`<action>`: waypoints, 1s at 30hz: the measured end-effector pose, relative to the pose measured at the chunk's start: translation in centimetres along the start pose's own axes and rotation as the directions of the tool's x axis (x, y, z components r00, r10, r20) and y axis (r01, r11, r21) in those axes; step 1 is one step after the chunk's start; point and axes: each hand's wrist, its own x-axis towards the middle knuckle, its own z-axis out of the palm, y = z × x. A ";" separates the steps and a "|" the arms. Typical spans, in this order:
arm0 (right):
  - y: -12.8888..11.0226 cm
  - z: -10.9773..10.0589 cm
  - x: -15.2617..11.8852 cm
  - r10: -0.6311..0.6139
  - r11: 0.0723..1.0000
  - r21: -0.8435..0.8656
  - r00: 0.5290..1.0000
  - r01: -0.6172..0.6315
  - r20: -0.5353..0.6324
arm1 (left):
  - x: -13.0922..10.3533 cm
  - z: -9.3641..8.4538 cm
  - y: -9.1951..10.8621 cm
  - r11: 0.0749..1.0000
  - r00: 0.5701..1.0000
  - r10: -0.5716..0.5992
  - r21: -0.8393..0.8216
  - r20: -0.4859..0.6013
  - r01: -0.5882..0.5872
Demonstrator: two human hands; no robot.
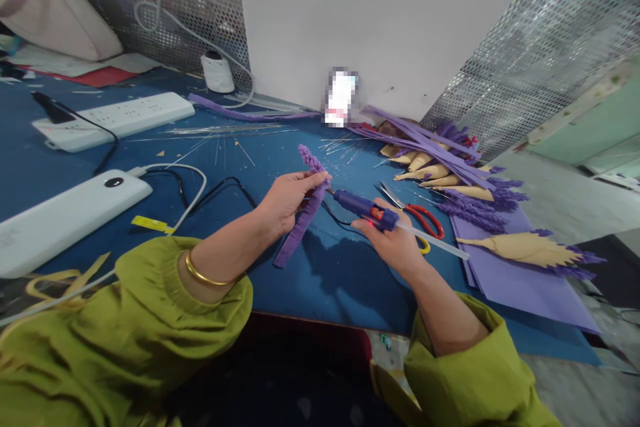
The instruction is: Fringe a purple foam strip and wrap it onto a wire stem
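Note:
My left hand (pixel 294 197) pinches a purple paper lavender flower (pixel 311 157), its fringed tip pointing up and away. From the same fingers a purple paper strip (pixel 300 233) hangs down toward the table. My right hand (pixel 393 237) is wrapped round a blue hot glue gun (pixel 364 205) with a small red light lit. The gun's nozzle points left and is close to the flower beside my left fingertips; whether it touches I cannot tell. A long translucent glue stick (pixel 435 241) sticks out of the gun's back.
Scissors (pixel 423 219) with red handles lie right of the gun. Wrapped purple flowers (pixel 475 207) and purple sheets (pixel 530 280) cover the right side. Thin wires (pixel 225 128) lie behind, near a phone (pixel 341 99). A power strip (pixel 125 119) and white device (pixel 75 213) stand left.

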 end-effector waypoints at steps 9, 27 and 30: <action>-0.1 0.0 -0.1 0.001 1.000 0.004 1.000 -0.001 -0.005 | -0.1 0.0 0.0 1.000 1.000 -0.010 -0.016 -0.007 0.010; -1.9 -0.5 0.0 -0.032 0.999 -0.037 0.997 0.035 0.070 | -0.2 0.2 0.3 0.999 1.000 -0.023 -0.030 -0.012 0.022; -2.2 -0.6 0.0 -0.023 0.999 -0.038 0.996 0.026 0.089 | -0.2 0.2 0.4 0.999 1.000 -0.026 -0.032 -0.013 0.026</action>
